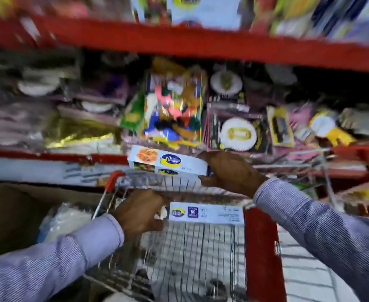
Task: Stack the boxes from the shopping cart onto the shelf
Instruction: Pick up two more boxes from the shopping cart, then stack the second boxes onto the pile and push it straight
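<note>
My right hand (229,171) grips the right end of a long white cling-film box (168,163), lifted above the shopping cart (201,247) and level with the front edge of the lower red shelf (48,154). My left hand (140,212) reaches into the wire cart and holds the left end of a second white box (207,213), which lies across the cart's top. The whole view is blurred by motion.
The shelf behind is crowded with party goods: a colourful balloon pack (174,114), gold foil (81,136), paper-plate packs (238,131). An upper red shelf (179,42) runs overhead. A brown carton (15,214) stands left of the cart. The cart's red handle (262,253) is at right.
</note>
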Demonstrator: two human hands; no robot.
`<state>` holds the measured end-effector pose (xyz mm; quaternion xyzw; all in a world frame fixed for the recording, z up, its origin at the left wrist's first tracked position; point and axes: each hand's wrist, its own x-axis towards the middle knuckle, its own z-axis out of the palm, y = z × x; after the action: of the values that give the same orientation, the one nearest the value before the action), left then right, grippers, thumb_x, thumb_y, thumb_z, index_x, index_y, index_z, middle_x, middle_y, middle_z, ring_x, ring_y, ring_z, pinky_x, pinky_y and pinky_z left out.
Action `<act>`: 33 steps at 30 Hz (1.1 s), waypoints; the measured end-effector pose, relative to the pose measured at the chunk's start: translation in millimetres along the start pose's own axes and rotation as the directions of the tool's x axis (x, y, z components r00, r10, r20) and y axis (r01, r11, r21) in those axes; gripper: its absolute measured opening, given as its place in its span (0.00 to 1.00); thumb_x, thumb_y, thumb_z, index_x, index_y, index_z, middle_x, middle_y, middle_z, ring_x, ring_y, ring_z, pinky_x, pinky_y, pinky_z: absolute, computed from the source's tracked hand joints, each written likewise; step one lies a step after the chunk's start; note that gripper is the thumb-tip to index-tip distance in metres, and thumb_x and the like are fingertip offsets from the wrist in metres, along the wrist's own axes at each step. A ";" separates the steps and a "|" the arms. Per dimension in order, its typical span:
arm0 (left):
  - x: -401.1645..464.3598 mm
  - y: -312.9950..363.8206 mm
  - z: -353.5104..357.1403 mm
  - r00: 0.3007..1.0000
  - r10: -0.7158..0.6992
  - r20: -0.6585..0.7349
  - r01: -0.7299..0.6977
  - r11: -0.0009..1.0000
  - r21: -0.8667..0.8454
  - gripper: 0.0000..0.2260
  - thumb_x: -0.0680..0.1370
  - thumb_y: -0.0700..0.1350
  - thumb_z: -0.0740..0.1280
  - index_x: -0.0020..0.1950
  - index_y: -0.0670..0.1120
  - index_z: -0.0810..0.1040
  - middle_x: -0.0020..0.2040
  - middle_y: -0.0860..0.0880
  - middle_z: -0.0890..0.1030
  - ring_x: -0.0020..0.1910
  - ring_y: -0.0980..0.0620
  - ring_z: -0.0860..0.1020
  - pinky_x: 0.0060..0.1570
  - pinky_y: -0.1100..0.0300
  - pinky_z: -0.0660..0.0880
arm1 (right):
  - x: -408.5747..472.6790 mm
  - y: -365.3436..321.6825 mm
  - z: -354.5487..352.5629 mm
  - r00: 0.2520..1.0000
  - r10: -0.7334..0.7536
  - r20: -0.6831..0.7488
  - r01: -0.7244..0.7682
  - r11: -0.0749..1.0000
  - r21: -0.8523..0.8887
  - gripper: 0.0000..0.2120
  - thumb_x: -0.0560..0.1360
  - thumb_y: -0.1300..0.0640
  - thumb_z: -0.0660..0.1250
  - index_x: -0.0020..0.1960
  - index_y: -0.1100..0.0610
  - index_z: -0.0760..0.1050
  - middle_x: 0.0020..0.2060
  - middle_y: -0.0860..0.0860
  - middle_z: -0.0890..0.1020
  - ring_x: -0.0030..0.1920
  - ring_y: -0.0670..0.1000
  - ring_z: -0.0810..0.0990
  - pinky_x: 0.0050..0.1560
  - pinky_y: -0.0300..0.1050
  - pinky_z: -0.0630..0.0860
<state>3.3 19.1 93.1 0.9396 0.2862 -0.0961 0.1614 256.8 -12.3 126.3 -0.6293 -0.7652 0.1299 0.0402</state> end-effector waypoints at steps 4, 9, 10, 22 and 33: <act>-12.9 11.5 -99.2 0.989 -0.053 -0.136 0.067 0.992 0.102 0.22 0.63 0.63 0.70 0.54 0.57 0.80 0.46 0.52 0.87 0.46 0.52 0.84 0.41 0.56 0.79 | 6.0 -20.8 -115.3 0.988 -0.046 -0.150 0.034 0.996 -0.077 0.22 0.71 0.45 0.70 0.62 0.50 0.71 0.51 0.53 0.83 0.50 0.56 0.81 0.42 0.46 0.72; -26.8 35.3 -213.0 0.932 -0.043 -0.361 0.113 0.978 0.175 0.23 0.59 0.65 0.70 0.52 0.61 0.82 0.39 0.54 0.86 0.40 0.55 0.84 0.37 0.61 0.79 | 12.5 -33.7 -219.2 0.961 -0.106 -0.257 0.080 0.990 -0.112 0.18 0.71 0.45 0.70 0.59 0.49 0.73 0.53 0.52 0.81 0.51 0.54 0.80 0.48 0.52 0.79; -26.8 38.1 -233.0 0.908 -0.004 -0.418 0.097 0.975 0.200 0.24 0.59 0.67 0.69 0.51 0.60 0.83 0.39 0.54 0.86 0.40 0.54 0.84 0.37 0.61 0.79 | 15.3 -33.9 -236.1 0.951 -0.140 -0.276 0.102 0.984 -0.146 0.19 0.71 0.46 0.70 0.60 0.50 0.73 0.54 0.53 0.80 0.52 0.55 0.80 0.50 0.52 0.78; -4.2 53.6 -366.7 0.901 0.030 -0.432 0.056 0.981 0.185 0.28 0.58 0.60 0.75 0.58 0.60 0.80 0.45 0.53 0.86 0.44 0.54 0.82 0.40 0.60 0.74 | 57.8 -5.3 -337.1 0.911 -0.099 -0.399 -0.004 0.969 -0.249 0.09 0.75 0.50 0.66 0.52 0.53 0.72 0.52 0.55 0.75 0.50 0.59 0.78 0.51 0.54 0.78; 31.9 37.3 -381.7 0.892 -0.002 -0.451 0.078 0.986 0.150 0.29 0.67 0.57 0.76 0.67 0.58 0.75 0.60 0.52 0.79 0.60 0.49 0.74 0.57 0.54 0.73 | 121.5 40.5 -333.3 0.928 0.049 -0.369 -0.153 0.954 -0.256 0.18 0.76 0.54 0.65 0.63 0.60 0.70 0.61 0.61 0.71 0.58 0.62 0.75 0.59 0.50 0.75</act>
<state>84.2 142.8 448.5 0.9402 0.3262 0.0971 0.0112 345.5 162.4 424.9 -0.6806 -0.7217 -0.0949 0.0828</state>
